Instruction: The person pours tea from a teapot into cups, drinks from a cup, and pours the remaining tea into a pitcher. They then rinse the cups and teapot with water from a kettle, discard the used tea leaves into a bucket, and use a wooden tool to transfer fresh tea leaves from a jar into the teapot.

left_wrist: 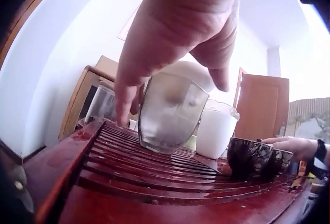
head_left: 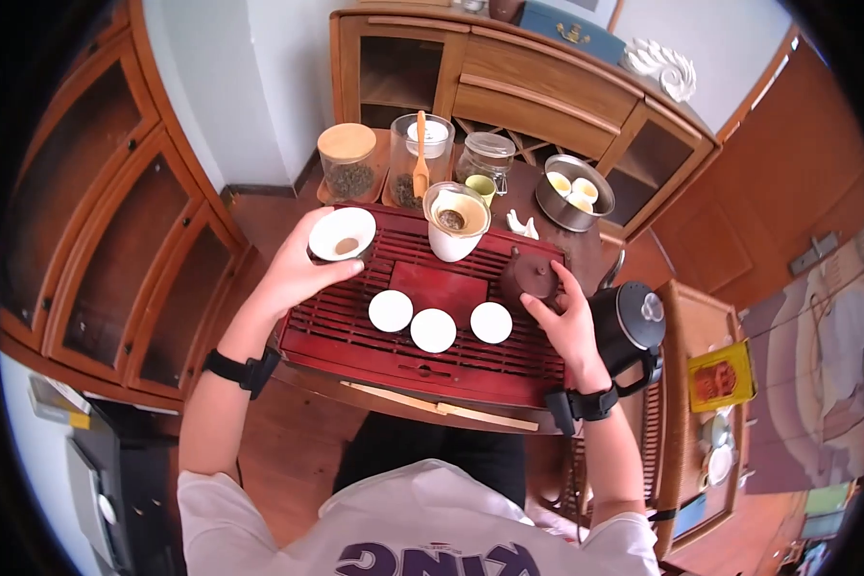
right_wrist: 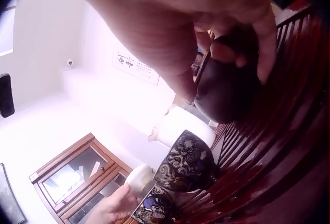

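Observation:
My left hand (head_left: 298, 269) grips a white bowl (head_left: 341, 227) over the left end of the slatted red tea tray (head_left: 422, 374), thumb on the near side. In the left wrist view, a clear glass cup (left_wrist: 167, 116) overlaps this bowl. On the right, my right hand (head_left: 566, 317) holds a small dark brown clay teapot (head_left: 528, 274) between thumb and fingers; its lid is on. Between the hands are three teacups (head_left: 433, 330), white inside and dark patterned outside. Behind them stands a white pitcher (head_left: 451, 249) topped by a strainer (head_left: 456, 213).
Beyond the tray stand a wooden-lidded jar (head_left: 348, 163), a glass canister (head_left: 408, 182) with a wooden scoop (head_left: 420, 163), and a clip-top jar (head_left: 487, 158). A steel bowl (head_left: 568, 213) holds several white cups. At right is a black kettle (head_left: 634, 326); wooden tongs (head_left: 440, 407) lie along the front edge.

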{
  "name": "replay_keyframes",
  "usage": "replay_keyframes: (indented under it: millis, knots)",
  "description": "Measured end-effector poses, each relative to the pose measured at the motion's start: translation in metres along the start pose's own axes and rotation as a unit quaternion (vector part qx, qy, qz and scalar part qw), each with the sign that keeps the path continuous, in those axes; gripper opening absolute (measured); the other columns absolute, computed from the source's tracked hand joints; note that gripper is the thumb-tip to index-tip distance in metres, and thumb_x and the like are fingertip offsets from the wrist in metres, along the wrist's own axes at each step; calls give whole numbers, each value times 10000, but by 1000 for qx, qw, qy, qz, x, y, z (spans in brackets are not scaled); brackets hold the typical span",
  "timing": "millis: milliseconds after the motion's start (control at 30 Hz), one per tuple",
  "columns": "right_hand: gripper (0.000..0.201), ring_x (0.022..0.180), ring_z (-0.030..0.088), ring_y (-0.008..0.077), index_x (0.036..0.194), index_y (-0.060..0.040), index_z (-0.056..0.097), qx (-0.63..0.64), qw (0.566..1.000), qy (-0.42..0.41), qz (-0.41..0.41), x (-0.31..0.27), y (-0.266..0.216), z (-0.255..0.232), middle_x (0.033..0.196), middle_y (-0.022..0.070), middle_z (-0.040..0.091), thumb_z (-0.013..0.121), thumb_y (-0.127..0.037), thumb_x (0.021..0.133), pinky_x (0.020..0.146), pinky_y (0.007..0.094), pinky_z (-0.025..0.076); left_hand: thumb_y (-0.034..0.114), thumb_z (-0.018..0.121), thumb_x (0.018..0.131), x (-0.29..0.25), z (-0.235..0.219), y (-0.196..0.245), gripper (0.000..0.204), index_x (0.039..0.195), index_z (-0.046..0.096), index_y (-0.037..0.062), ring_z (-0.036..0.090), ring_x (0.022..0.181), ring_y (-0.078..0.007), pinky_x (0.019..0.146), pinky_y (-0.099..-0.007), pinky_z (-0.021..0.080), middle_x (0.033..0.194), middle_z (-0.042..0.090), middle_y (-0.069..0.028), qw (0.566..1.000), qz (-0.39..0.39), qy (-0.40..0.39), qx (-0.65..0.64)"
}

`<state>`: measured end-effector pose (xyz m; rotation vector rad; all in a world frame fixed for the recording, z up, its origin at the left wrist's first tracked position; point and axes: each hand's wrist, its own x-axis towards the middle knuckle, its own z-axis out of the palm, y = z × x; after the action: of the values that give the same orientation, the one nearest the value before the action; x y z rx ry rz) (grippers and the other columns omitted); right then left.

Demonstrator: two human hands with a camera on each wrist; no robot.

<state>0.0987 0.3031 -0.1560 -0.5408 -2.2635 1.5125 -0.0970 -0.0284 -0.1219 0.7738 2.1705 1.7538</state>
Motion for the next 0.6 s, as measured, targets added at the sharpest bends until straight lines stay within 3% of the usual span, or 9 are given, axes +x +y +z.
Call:
replay_keyframes:
  millis: [100,133,267,367,533,600]
  knots:
    - [736,868,677,123,1444,6,443,-23,999,11,-33,3,2,2,1028,125,716,830,-200,853,757,261,548,67,818,792,4,-1,-6,750,1431,427,24,515,1290,-196,1082,-349,425,1345,553,-97,998,-22,16,60]
    - [722,921,690,144,1432,-9,462,-67,998,14,-4,2,-4,0,1047,142,710,832,-227,851,787,271,555,84,818,795,3,0,-6,730,1417,441,25,517,1289,-199,1085,-351,419,1331,561,-95,998,-10,20,61]
    - [713,956,707,183,1425,-30,482,-146,989,13,-10,4,-12,-4,1070,159,715,833,-257,847,814,295,563,184,872,765,1,8,-10,810,1411,429,-22,538,1280,-237,1083,-363,432,1327,574,-151,996,28,39,78]
    - [720,997,715,226,1421,-48,495,-163,986,4,-30,8,-8,-7,1121,179,713,839,-288,835,844,319,566,193,868,782,-1,17,-14,842,1441,391,-26,524,1297,-239,1085,-370,438,1359,545,-157,996,-15,89,5]
    - [760,1047,707,255,1434,-60,481,-206,973,33,-103,7,-4,-4,1201,199,689,852,-303,817,883,340,564,130,848,799,-5,17,-5,870,1479,327,-23,515,1297,-220,1085,-350,448,1368,522,-144,989,-42,60,-130]
    - [764,1051,705,261,1440,-64,475,-208,973,29,-93,8,-5,-3,1208,197,687,851,-301,818,889,345,563,121,852,793,-5,18,-4,880,1479,321,-25,516,1294,-218,1088,-347,446,1366,521,-142,988,-40,62,-133]
